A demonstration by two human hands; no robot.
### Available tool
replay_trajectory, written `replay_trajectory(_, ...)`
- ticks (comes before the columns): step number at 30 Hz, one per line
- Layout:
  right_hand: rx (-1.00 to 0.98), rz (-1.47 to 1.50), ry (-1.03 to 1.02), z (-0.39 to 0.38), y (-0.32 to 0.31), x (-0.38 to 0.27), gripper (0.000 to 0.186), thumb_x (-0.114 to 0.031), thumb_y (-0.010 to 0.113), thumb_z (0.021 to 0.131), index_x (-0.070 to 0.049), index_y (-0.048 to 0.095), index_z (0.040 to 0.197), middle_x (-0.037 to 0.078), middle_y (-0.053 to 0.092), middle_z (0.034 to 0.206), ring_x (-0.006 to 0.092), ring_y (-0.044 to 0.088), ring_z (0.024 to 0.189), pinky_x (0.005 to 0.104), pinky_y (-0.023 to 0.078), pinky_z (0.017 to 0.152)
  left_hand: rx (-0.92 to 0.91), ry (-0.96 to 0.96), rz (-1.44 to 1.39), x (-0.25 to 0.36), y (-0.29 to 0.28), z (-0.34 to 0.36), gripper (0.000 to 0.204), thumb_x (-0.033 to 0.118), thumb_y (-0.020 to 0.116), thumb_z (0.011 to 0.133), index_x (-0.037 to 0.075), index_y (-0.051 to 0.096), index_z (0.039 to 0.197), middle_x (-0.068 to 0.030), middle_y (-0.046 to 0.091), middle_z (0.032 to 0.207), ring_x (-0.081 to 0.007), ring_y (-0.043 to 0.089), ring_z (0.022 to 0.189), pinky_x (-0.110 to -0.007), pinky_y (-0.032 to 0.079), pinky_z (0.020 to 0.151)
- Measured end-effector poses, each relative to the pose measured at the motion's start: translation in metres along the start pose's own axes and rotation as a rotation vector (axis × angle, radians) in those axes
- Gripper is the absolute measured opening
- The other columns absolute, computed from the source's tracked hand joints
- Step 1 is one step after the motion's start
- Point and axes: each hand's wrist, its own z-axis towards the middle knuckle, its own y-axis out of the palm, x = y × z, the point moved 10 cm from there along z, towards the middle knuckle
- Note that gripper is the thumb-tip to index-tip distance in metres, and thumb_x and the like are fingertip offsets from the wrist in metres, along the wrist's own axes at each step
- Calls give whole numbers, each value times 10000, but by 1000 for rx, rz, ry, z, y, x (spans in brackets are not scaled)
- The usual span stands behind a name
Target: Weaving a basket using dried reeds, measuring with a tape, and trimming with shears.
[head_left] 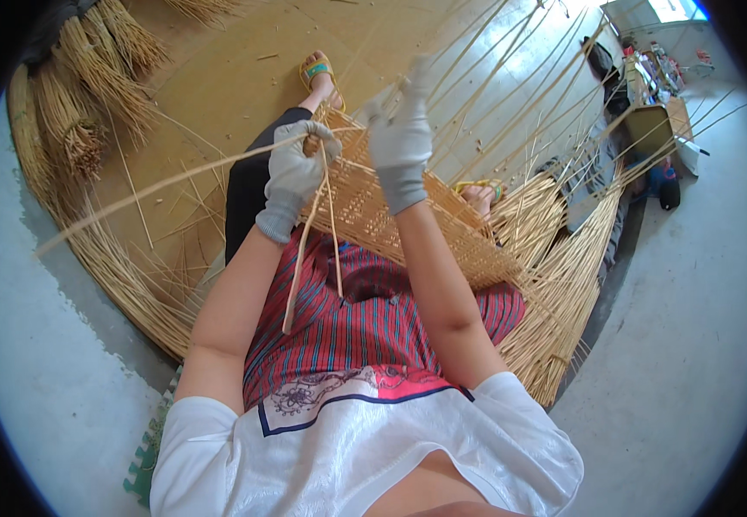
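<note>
A half-made wicker basket [365, 207] with a tight tan weave lies slanted across my lap, long loose stakes fanning from its far side. My left hand [297, 168], in a white knit glove, is closed at the basket's left edge around a willow rod [167, 179]. One long end of the rod runs out to the left. Two shorter strands [303, 258] hang below that fist toward my apron. Above the basket's middle, my right hand [401, 142] is raised in a matching glove. Motion smears its fingers, so I cannot make out whether they grip a stake.
Bundles of rods [80, 129] stand at the far left, and more rods [115, 267] lie along the left wall. A thick sheaf of rods [554, 293] spreads by my right side. Bags and a box [653, 129] sit against the right wall.
</note>
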Motion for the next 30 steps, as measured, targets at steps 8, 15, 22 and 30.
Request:
replay_trajectory(8,-83,743,862,-168,-32,130,214,-121,557,1019,-38,567,1216,110,719,982,52,478,506,227,367,403,484,210,410,40,-23,-46,469,70,798,776,24,560,1178,-120,581,1106,-264,577,1026,-376,475,938)
replay_trajectory(15,33,-384,-122,-36,-40,74,523,-30,550,973,-132,452,1476,82,695,1117,60,549,629,234,455,529,-233,513,910,85,98,-80,603,231,777,785,224,598,1361,-166,573,1198,-361,623,974,-467,488,852)
replay_trajectory(22,141,599,957,-198,-100,222,333,4,589,937,-66,580,1262,92,635,1073,163,592,728,270,503,670,-316,550,1265,64,130,-81,662,289,769,792,244,554,1417,-146,531,1318,-325,606,1073,-444,451,872)
replay_trajectory(30,-42,-322,-113,-22,-104,134,257,-56,605,950,-65,670,1198,115,657,1054,215,639,880,395,495,832,-736,227,1367,20,220,-108,641,248,709,850,221,478,1447,-187,478,1415,-298,643,1021,-412,502,798)
